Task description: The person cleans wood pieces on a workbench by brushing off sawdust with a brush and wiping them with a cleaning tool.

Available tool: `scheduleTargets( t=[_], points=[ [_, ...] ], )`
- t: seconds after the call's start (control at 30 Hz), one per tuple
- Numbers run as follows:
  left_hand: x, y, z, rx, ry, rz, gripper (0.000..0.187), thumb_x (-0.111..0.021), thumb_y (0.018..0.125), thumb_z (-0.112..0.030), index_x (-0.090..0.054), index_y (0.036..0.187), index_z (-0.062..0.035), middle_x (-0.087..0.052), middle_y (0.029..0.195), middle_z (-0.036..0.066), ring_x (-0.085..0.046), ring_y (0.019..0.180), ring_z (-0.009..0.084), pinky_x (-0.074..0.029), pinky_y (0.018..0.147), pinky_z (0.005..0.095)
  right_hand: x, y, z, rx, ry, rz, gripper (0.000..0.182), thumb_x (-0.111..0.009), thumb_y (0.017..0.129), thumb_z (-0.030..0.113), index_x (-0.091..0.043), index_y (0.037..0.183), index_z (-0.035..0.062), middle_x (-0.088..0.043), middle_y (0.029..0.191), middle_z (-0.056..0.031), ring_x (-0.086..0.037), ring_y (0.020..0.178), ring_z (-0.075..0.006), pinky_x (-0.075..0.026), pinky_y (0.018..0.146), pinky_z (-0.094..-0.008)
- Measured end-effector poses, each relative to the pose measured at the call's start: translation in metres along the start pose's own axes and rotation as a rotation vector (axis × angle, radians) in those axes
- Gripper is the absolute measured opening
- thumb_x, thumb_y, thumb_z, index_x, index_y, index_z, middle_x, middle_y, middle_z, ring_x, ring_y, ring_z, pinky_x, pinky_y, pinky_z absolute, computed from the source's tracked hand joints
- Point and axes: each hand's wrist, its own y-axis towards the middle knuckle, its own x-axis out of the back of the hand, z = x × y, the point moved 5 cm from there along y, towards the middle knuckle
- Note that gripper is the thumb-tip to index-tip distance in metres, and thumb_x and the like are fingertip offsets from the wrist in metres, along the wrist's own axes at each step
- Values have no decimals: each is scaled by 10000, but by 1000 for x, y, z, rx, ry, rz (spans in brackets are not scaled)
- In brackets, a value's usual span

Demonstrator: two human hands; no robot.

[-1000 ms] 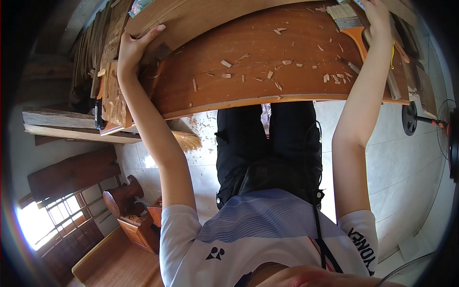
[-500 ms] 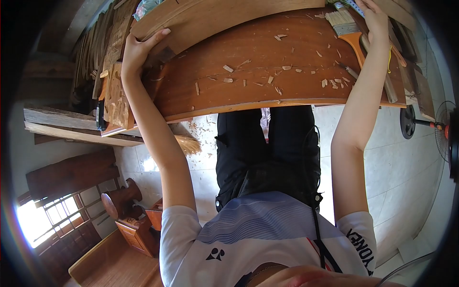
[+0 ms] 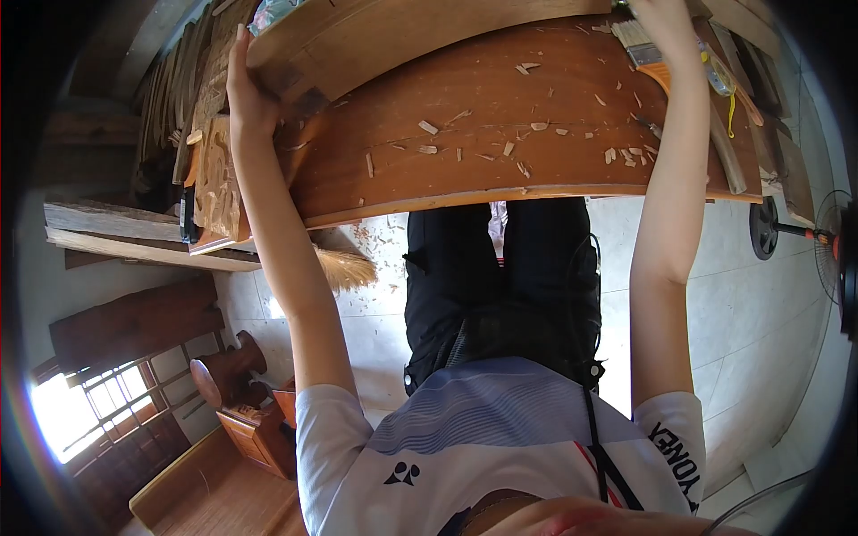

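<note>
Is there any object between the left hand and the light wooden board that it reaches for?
No. The left hand already lies flat against the end of the light wooden board; nothing visible stands between them.

the person wears a white short-sleeved sports shirt (image 3: 500, 447) with a band of fine blue-grey stripes across the chest. a small dark two-lobed logo (image 3: 401, 473) sits on the white part below the stripes. one sleeve (image 3: 677, 447) carries black block lettering along its edge, and thin red and dark lines run diagonally on the shirt beside it. a thin black cable (image 3: 593, 393) runs from the trousers over the shirt front, passing a small round fitting near the waist. the trousers (image 3: 500, 286) are black and loose, with a pocket seam on one side. both arms are bare from the sleeve edges, with no watch or bands visible.
</note>
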Motion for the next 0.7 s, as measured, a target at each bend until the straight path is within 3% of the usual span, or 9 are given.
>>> scheduleTargets(
  t=[0.07,0.13,0.27,0.37,0.47,0.5,0.6,0.7],
  points=[
    [0,-1,0,14,-1,-28,587,-598,987,-495,-594,1343,-29,-638,1281,162,-615,1195,308,-508,1001,472,-23,-10,37,305,4,90,167,-727,939,115,-786,1077,41,-725,896,-58,-625,847,-154,-477,776,-274],
    [-6,-10,-3,40,49,-71,526,-586,999,-458,-610,1335,-53,-643,1285,151,-623,1184,301,-517,987,462,-51,-19,56,438,127,213,187,-748,916,106,-786,1091,50,-723,925,-84,-621,844,-177,-474,771,-281],
    [2,2,1,-39,114,19,505,-617,980,-449,-625,1331,-86,-649,1271,136,-630,1166,290,-527,971,460,-95,-39,82,391,165,277,185,-755,898,66,-784,1079,45,-697,897,-83,-637,810,-196,-501,740,-308],
    [18,23,11,-27,75,-52,523,-624,974,-460,-614,1356,-102,-650,1262,123,-632,1158,285,-530,968,462,-109,-50,87,559,145,319,185,-746,895,38,-779,1077,40,-689,907,-100,-668,819,-220,-516,744,-335],
    [7,12,6,-46,112,-137,561,-625,974,-479,-589,1386,-100,-646,1265,121,-629,1164,285,-529,974,463,-102,-46,90,453,235,241,205,-742,901,39,-766,1105,30,-687,918,-106,-670,822,-222,-516,747,-322],
    [7,12,7,-43,107,-132,580,-629,971,-488,-579,1397,-96,-642,1271,121,-627,1168,285,-527,977,462,-96,-43,92,621,188,138,217,-729,918,39,-753,1133,25,-686,929,-102,-674,827,-213,-516,737,-304],
    [9,14,8,-75,105,-96,627,-640,958,-514,-559,1414,-92,-631,1283,125,-616,1183,287,-523,985,466,-111,-43,83,447,349,291,219,-721,924,37,-751,1141,25,-684,927,-105,-678,823,-217,-515,728,-311],
    [9,16,9,-8,99,-63,631,-641,955,-521,-556,1413,-95,-619,1298,127,-608,1192,284,-523,985,467,-111,-53,93,586,181,389,247,-723,911,46,-754,1156,50,-696,931,-125,-687,827,-259,-526,750,-339]
  ],
)
